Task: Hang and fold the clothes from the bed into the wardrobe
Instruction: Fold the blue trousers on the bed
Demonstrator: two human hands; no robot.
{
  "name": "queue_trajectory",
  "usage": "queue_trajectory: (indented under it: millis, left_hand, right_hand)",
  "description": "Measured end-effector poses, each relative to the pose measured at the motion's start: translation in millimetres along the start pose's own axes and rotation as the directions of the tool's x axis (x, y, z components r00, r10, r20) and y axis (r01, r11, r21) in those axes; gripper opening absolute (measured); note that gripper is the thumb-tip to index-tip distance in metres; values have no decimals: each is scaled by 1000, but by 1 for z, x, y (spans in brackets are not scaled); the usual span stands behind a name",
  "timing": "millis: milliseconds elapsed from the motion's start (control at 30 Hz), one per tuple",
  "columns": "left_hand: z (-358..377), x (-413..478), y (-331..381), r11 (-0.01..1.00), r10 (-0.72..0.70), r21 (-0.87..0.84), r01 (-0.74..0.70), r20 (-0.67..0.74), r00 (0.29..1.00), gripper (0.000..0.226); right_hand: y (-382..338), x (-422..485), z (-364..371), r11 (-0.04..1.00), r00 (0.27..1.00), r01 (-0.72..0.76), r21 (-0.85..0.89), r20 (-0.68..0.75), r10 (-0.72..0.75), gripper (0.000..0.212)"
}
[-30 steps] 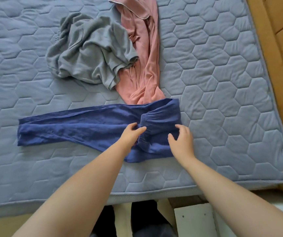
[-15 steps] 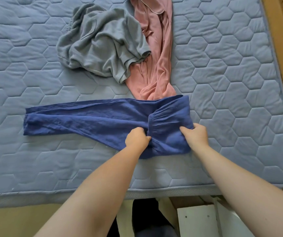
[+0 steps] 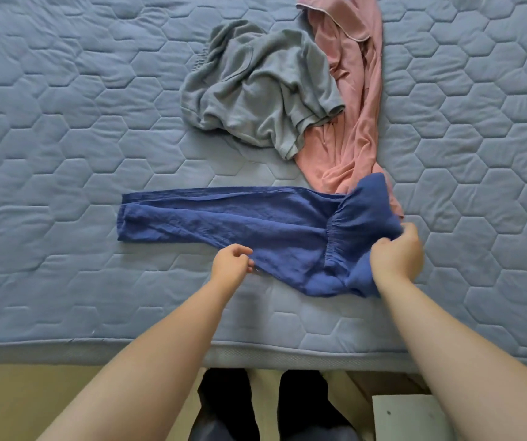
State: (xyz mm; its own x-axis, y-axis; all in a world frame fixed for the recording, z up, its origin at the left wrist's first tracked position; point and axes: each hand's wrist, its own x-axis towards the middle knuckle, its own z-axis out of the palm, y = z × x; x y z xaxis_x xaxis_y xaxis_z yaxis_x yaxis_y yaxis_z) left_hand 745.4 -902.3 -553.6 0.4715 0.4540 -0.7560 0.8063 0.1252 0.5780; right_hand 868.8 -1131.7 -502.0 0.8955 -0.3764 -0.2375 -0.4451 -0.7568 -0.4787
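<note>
- Dark blue crinkled cloth trousers [image 3: 240,224] lie flat on a bed with a blue-grey hexagon-quilted cover [image 3: 65,122]. The legs are stacked together and point left, and the elasticated waist is to the right. Laid out like this, they look ready for folding.
- The right hand [image 3: 396,256] is closed around the trousers' waist end and lifts it off the cover, probably to fold it over toward the legs.
- The left hand [image 3: 232,264] sits at the trousers' near edge, about midway along, with its fingers curled. Whether it pinches the cloth or only touches it cannot be told. It is likely there to steady the fold line.
- Beyond the trousers' waist end, a crumpled grey jersey T-shirt [image 3: 262,90] lies partly over a long pink soft-cloth garment [image 3: 357,122]. The pink garment's near end meets the trousers, and neither of the two has been folded yet.
</note>
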Motion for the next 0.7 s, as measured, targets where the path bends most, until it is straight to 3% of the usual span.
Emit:
queue_trajectory:
  millis: [133,233,333,400,467,567,633,700]
  left_hand:
    - [-47,11,-25,994,-53,99,55,-18,998,29]
    - [-63,19,-35,990,-77,123,75,8,997,27]
    - [-66,22,-36,995,-71,69,69,16,997,28]
    - [-67,21,-34,997,-78,-9,79,20,997,29]
    - [-71,21,-30,985,-120,-119,123,31,992,30]
    - [-86,25,-26,927,-155,-339,161,46,987,27]
    - [-98,31,-25,869,-172,-457,188,77,982,31]
    - [-107,41,-23,827,-179,-515,226,140,974,35]
  right_hand:
    - [34,17,0,949,984,-154,-276,-125,123,54]
    - [26,-4,21,943,991,11,-332,-120,-53,60]
    - [3,-38,48,916,972,230,-329,30,-234,60]
    - [-8,-61,64,840,903,426,-335,204,-377,57]
    - [-17,-83,80,704,766,629,-330,421,-486,54]
    - [-29,-112,110,495,550,814,-303,677,-490,68]
    - [-37,-122,130,395,523,843,-365,727,-445,82]
    - [-46,-124,145,355,581,811,-465,715,-390,86]
